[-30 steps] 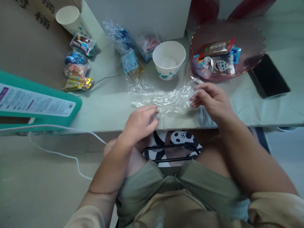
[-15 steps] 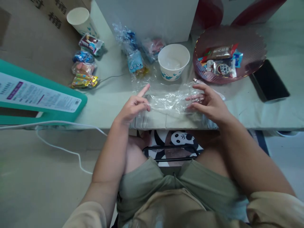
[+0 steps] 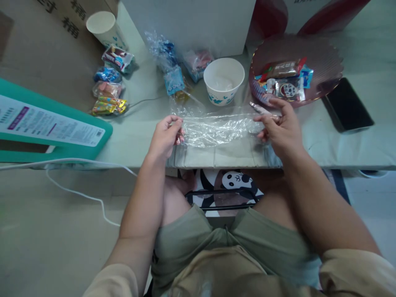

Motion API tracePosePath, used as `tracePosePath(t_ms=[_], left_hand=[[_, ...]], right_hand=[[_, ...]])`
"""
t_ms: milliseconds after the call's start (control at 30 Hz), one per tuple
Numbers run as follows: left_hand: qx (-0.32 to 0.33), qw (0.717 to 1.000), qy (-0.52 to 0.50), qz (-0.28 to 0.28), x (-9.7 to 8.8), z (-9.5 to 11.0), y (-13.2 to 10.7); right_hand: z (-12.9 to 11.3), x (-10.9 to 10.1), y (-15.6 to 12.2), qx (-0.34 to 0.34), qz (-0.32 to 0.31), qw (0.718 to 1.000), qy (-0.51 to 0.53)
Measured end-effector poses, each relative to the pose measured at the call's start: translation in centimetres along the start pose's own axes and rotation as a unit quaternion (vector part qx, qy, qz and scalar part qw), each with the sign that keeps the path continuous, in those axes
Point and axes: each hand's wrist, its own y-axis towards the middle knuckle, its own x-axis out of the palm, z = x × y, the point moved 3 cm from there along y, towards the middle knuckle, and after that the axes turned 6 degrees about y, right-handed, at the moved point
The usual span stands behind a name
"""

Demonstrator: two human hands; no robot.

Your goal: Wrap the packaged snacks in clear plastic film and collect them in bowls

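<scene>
A clear crinkled plastic bag (image 3: 216,128) lies stretched along the near edge of the pale table (image 3: 139,132). My left hand (image 3: 163,138) is closed in a pinch on its left end. My right hand (image 3: 280,128) is closed on its right end, fingers curled over the plastic. The bag hangs taut between the two hands, just above the tabletop.
A white paper bowl (image 3: 223,80) stands behind the bag. A pink dish (image 3: 321,53) of wrapped snacks is at the right, a black phone (image 3: 348,105) beyond it. Loose snack packets (image 3: 108,88) and a paper cup (image 3: 102,25) lie at the left, beside a teal board (image 3: 46,123) and white cable (image 3: 77,165).
My left hand went from lying flat at the table edge to pinching the bag's left end. My right hand closed on the right end, and the bag is now pulled taut.
</scene>
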Motion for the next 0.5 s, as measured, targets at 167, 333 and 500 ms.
tracePosePath(t_ms=[167, 333, 500], left_hand=[[-0.007, 0.997, -0.004, -0.076, 0.5, 0.2, -0.8], [0.027, 0.990, 0.125, -0.052, -0.2, -0.4, -1.5], [0.077, 0.934, 0.350, 0.003, -1.9, -1.1, -1.6]], right_hand=[[-0.1, 0.2, 0.3, -0.045, 0.019, 0.999, -0.009], [0.1, 0.5, 0.5, -0.074, 0.042, 0.995, -0.056], [0.3, 1.1, 0.5, -0.077, 0.034, 0.979, -0.183]])
